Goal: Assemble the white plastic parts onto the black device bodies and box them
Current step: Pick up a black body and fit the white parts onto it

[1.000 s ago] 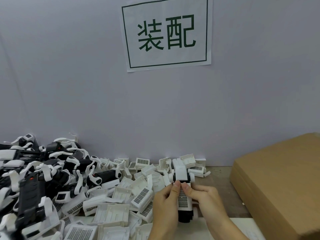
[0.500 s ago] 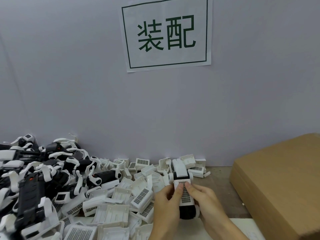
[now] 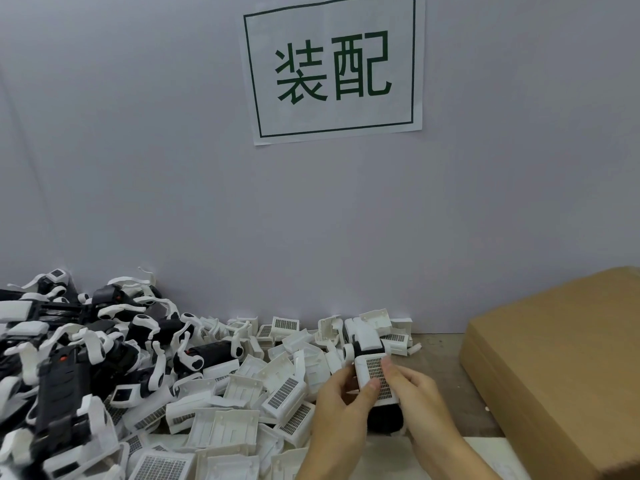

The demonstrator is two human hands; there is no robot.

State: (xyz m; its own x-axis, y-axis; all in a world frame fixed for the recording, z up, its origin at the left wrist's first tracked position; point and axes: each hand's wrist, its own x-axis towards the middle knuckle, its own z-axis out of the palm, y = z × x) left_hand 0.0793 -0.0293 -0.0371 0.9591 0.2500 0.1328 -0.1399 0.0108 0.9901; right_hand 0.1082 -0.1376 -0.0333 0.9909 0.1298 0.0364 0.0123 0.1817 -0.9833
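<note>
A grey wall (image 3: 173, 168) with a paper sign (image 3: 334, 69) backs the bench, where a cardboard box (image 3: 561, 362) sits at the right and a heap of black device bodies (image 3: 69, 368) and loose white plastic parts (image 3: 242, 393) fills the left. Between them, the left hand (image 3: 341, 407) and right hand (image 3: 420, 398) grip one black device body (image 3: 382, 415) from either side. Both thumbs press a white grille part (image 3: 375, 375) onto its top.
</note>
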